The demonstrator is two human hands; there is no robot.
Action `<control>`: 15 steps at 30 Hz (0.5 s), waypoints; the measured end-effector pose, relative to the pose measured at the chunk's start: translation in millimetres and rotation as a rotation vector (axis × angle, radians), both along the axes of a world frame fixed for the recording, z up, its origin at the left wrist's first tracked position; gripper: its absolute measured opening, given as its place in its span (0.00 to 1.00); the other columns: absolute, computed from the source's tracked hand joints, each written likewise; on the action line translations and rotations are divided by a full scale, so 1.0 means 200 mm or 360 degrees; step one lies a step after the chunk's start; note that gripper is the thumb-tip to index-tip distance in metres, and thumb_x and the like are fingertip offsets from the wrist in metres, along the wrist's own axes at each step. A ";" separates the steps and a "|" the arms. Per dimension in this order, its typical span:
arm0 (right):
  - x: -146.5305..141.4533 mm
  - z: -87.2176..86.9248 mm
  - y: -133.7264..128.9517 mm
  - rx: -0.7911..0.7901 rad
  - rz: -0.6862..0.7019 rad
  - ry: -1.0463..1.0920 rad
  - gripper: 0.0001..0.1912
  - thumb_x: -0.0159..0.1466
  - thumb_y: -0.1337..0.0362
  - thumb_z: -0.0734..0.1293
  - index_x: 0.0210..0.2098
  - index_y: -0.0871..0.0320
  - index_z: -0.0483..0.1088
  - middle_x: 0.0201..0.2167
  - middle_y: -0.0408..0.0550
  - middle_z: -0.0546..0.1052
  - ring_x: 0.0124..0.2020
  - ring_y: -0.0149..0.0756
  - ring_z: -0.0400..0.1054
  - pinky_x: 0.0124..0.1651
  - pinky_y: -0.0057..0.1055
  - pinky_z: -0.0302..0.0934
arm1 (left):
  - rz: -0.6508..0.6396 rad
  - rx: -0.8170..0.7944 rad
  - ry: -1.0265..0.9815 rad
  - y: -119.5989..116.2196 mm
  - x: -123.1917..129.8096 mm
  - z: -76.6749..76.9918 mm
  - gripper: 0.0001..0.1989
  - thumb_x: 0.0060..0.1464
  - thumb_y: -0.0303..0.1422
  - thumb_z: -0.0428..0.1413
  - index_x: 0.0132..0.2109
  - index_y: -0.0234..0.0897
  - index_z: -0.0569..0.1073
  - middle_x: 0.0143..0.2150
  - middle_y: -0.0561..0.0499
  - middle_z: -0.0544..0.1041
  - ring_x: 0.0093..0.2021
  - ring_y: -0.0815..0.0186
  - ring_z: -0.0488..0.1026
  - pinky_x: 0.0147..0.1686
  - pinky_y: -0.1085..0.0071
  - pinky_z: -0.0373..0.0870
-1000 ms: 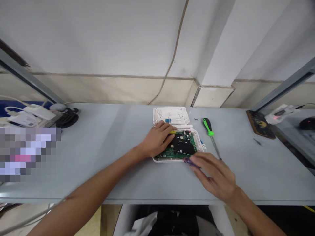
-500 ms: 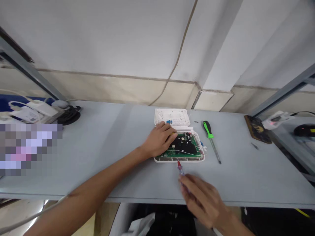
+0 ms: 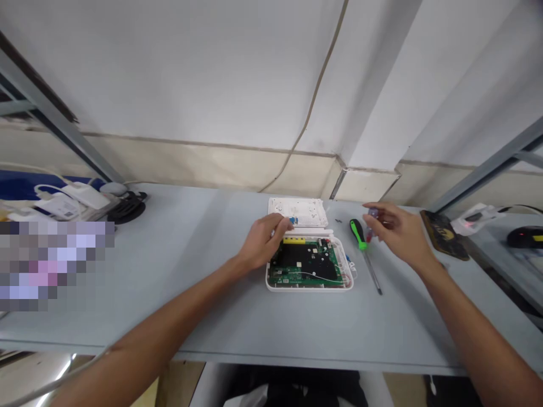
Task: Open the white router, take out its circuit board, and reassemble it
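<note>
An opened white router (image 3: pixel 311 289) lies flat on the grey table, its green circuit board (image 3: pixel 292 276) with a black plate facing up. At its upper left corner, my left hand (image 3: pixel 263 240) is closed on the casing's edge; some fingertips are hidden. Farther right, my right hand (image 3: pixel 399 233) pinches a small screwdriver (image 3: pixel 373 212) with a clear purplish handle and a red collar. It is held just right of a green-and-black screwdriver (image 3: pixel 361 243) that lies on the table. Behind the router rests its white cover (image 3: pixel 299 209).
Small dark bits (image 3: pixel 338 220) lie behind the green screwdriver. A dark box-like object (image 3: pixel 444 234) and a white plug-like device (image 3: pixel 473 219) sit at the right. White adapters and cables (image 3: pixel 63 204) are piled at the left, near a black round stand (image 3: pixel 127 208).
My right hand has lifted the small screwdriver from the router's front edge and moved it away to the right. My left hand has shifted left, uncovering more of the board.
</note>
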State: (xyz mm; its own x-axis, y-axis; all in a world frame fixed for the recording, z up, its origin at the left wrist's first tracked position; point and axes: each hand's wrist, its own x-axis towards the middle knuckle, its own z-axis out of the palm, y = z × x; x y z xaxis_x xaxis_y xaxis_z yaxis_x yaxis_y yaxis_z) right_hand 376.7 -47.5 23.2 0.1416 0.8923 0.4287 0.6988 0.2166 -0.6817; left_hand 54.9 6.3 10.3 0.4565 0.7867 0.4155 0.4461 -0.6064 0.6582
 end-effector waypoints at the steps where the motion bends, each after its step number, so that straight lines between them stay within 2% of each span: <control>1: 0.03 -0.02 0.06 -0.0042 -0.0024 -0.0095 0.19 0.65 0.50 0.71 0.49 0.55 0.77 0.26 0.43 0.77 0.24 0.35 0.71 0.30 0.34 0.65 | 0.0001 0.0012 0.0012 0.00 0.00 0.00 0.23 0.74 0.42 0.43 0.37 0.37 0.77 0.36 0.50 0.80 0.38 0.64 0.75 0.41 0.67 0.68; 4: 0.04 -0.11 0.14 -0.0042 -0.0174 -0.0254 0.19 0.65 0.49 0.68 0.47 0.56 0.76 0.24 0.42 0.75 0.24 0.36 0.70 0.33 0.35 0.62 | -0.0039 0.0062 0.0097 0.01 -0.01 -0.01 0.23 0.74 0.41 0.45 0.34 0.37 0.77 0.33 0.51 0.79 0.35 0.65 0.74 0.38 0.68 0.66; 7: 0.03 -0.20 0.09 -0.0099 -0.0222 -0.0487 0.16 0.67 0.50 0.65 0.44 0.55 0.76 0.24 0.44 0.75 0.25 0.38 0.69 0.34 0.36 0.59 | -0.0069 0.0129 0.0203 0.02 -0.01 -0.03 0.24 0.74 0.40 0.45 0.32 0.36 0.75 0.30 0.51 0.77 0.32 0.67 0.73 0.35 0.69 0.65; 10: 0.03 -0.25 0.03 -0.0106 -0.0181 -0.0705 0.16 0.69 0.53 0.64 0.46 0.54 0.77 0.32 0.48 0.79 0.31 0.41 0.70 0.36 0.37 0.59 | -0.0079 0.0254 0.0358 -0.01 0.01 -0.01 0.25 0.74 0.38 0.44 0.28 0.36 0.72 0.27 0.51 0.75 0.28 0.67 0.70 0.33 0.69 0.64; 13: 0.02 -0.26 0.02 -0.0102 -0.0138 -0.0792 0.17 0.70 0.54 0.63 0.49 0.54 0.78 0.37 0.49 0.79 0.35 0.41 0.72 0.38 0.38 0.61 | -0.0041 0.0542 0.0543 -0.14 0.09 0.06 0.24 0.73 0.35 0.45 0.27 0.36 0.70 0.26 0.50 0.74 0.28 0.66 0.69 0.30 0.69 0.64; 15: 0.00 -0.26 0.02 -0.0113 -0.0152 -0.0824 0.17 0.70 0.55 0.64 0.51 0.54 0.79 0.37 0.48 0.79 0.36 0.41 0.72 0.38 0.38 0.62 | -0.0104 0.0710 0.0604 -0.30 0.18 0.11 0.20 0.73 0.35 0.47 0.32 0.35 0.74 0.30 0.48 0.77 0.34 0.64 0.74 0.36 0.67 0.70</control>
State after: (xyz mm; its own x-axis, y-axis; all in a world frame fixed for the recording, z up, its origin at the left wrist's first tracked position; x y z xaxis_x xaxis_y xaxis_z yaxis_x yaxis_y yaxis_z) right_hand 375.9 -42.7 -28.7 0.0096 0.9151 0.4030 0.9622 0.1012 -0.2528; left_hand 91.8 -53.4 33.0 0.6798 0.5385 0.4979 0.5529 -0.8223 0.1344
